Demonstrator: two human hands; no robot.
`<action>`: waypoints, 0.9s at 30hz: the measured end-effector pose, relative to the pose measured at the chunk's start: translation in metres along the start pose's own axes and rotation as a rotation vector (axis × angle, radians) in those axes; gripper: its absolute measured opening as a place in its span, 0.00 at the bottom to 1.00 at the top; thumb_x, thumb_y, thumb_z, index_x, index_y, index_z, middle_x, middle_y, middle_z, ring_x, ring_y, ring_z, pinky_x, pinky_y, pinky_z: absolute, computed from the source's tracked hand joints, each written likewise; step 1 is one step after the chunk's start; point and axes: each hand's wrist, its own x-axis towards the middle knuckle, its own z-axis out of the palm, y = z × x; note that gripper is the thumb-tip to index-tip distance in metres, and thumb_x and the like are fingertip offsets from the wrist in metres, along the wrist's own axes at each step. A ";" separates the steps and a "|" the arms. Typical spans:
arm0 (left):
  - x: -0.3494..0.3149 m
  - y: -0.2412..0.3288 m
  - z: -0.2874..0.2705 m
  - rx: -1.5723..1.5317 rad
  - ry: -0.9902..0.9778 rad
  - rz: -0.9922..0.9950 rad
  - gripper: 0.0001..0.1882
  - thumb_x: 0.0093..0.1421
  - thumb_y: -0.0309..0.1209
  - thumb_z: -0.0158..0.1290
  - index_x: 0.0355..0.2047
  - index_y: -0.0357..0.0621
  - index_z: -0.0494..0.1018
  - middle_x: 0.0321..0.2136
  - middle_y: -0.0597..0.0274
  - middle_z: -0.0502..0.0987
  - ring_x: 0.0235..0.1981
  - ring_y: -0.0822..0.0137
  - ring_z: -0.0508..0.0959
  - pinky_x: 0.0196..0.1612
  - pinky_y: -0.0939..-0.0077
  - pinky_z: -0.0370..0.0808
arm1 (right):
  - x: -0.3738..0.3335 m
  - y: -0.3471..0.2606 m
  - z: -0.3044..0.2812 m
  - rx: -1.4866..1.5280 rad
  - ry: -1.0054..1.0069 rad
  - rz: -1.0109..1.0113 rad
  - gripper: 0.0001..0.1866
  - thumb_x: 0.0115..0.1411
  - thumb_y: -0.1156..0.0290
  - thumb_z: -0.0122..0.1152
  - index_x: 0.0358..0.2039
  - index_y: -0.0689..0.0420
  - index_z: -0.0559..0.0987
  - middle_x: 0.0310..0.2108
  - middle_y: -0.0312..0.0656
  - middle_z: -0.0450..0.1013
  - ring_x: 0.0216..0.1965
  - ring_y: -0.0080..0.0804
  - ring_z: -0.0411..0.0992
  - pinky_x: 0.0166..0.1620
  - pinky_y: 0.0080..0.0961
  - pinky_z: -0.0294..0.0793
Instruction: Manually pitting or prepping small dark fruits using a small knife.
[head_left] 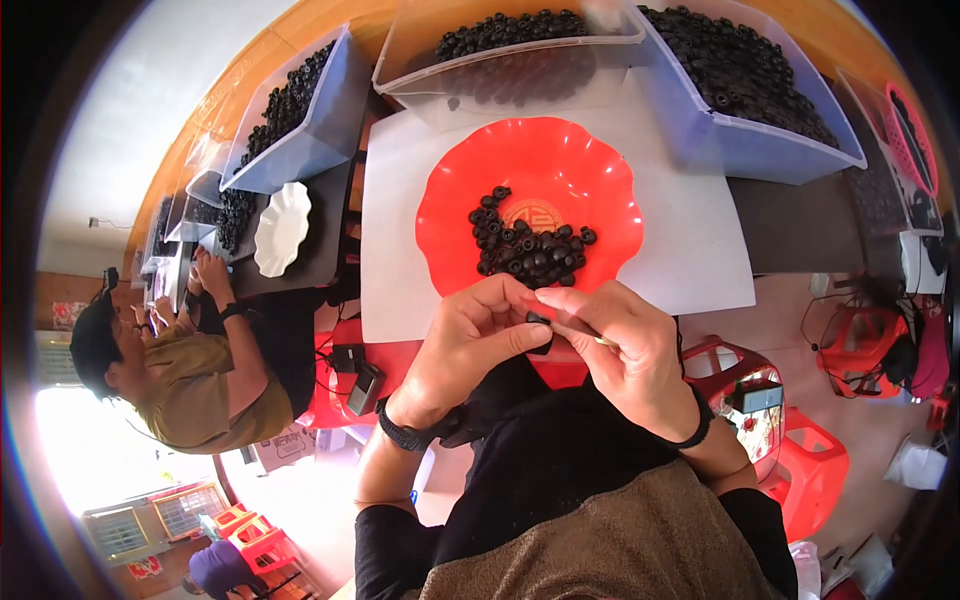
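The table [800,235] fills the upper frame, a white sheet [690,250] spread over it. Clear bins of black rings [745,75] line its far edge. At left a co-worker [190,380] sits by a white plate [282,228]. The red scalloped plate [530,190] holds loose rings at centre. Below it, my left hand [465,345] and right hand [625,350] pinch one small black ring [538,318] together.

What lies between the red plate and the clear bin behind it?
In the head view, only a bare strip of the white sheet lies between the red plate and the clear bin. No black rings lie on that strip.
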 end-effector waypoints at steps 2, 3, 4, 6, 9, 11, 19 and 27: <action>-0.003 -0.004 -0.003 -0.035 -0.012 0.022 0.09 0.59 0.20 0.55 0.40 0.35 0.71 0.36 0.65 0.76 0.38 0.77 0.76 0.43 0.82 0.74 | -0.001 -0.001 0.003 -0.060 -0.023 -0.035 0.25 0.44 0.89 0.62 0.45 0.56 0.79 0.22 0.39 0.67 0.21 0.30 0.71 0.26 0.24 0.72; -0.003 -0.008 -0.005 -0.027 0.007 0.037 0.09 0.58 0.20 0.55 0.40 0.35 0.72 0.35 0.64 0.77 0.38 0.76 0.77 0.43 0.82 0.74 | -0.001 -0.001 0.004 -0.062 -0.029 -0.036 0.25 0.44 0.89 0.62 0.45 0.56 0.79 0.22 0.39 0.67 0.21 0.30 0.71 0.26 0.24 0.72; -0.004 -0.011 -0.006 -0.018 0.026 0.052 0.09 0.58 0.19 0.55 0.39 0.34 0.72 0.35 0.63 0.77 0.38 0.75 0.78 0.43 0.81 0.75 | -0.001 -0.001 0.006 -0.106 0.007 -0.104 0.26 0.42 0.89 0.62 0.45 0.55 0.79 0.21 0.38 0.67 0.21 0.30 0.70 0.25 0.24 0.71; -0.005 -0.012 -0.007 -0.034 0.039 0.060 0.08 0.57 0.18 0.56 0.39 0.34 0.73 0.34 0.62 0.78 0.38 0.74 0.78 0.42 0.81 0.75 | -0.002 0.002 0.009 -0.151 0.035 -0.177 0.28 0.41 0.89 0.62 0.45 0.53 0.80 0.21 0.37 0.67 0.20 0.29 0.70 0.24 0.25 0.71; -0.005 -0.011 -0.004 -0.034 0.072 0.074 0.08 0.56 0.18 0.56 0.38 0.33 0.74 0.33 0.60 0.79 0.36 0.72 0.80 0.41 0.81 0.77 | -0.007 0.005 0.011 -0.232 0.046 -0.240 0.27 0.40 0.88 0.62 0.43 0.54 0.80 0.21 0.36 0.67 0.20 0.28 0.70 0.22 0.26 0.70; -0.005 -0.012 -0.001 -0.021 0.096 0.085 0.09 0.56 0.18 0.57 0.38 0.32 0.74 0.32 0.60 0.79 0.36 0.71 0.80 0.40 0.80 0.78 | -0.008 0.009 0.014 -0.230 0.109 -0.305 0.25 0.38 0.86 0.63 0.41 0.57 0.81 0.22 0.36 0.69 0.20 0.27 0.71 0.21 0.24 0.70; -0.006 -0.029 0.014 -0.115 0.283 0.261 0.12 0.60 0.21 0.54 0.46 0.34 0.74 0.33 0.63 0.77 0.35 0.75 0.77 0.37 0.81 0.78 | -0.015 -0.001 0.029 0.064 0.100 -0.016 0.18 0.50 0.84 0.65 0.43 0.63 0.75 0.27 0.40 0.74 0.23 0.22 0.72 0.27 0.17 0.72; -0.008 -0.034 0.011 -0.219 0.182 0.336 0.17 0.63 0.22 0.49 0.53 0.34 0.70 0.33 0.63 0.72 0.32 0.74 0.74 0.39 0.81 0.72 | -0.012 0.000 0.009 0.116 0.011 0.177 0.12 0.60 0.74 0.59 0.44 0.64 0.75 0.25 0.44 0.70 0.24 0.28 0.69 0.29 0.19 0.69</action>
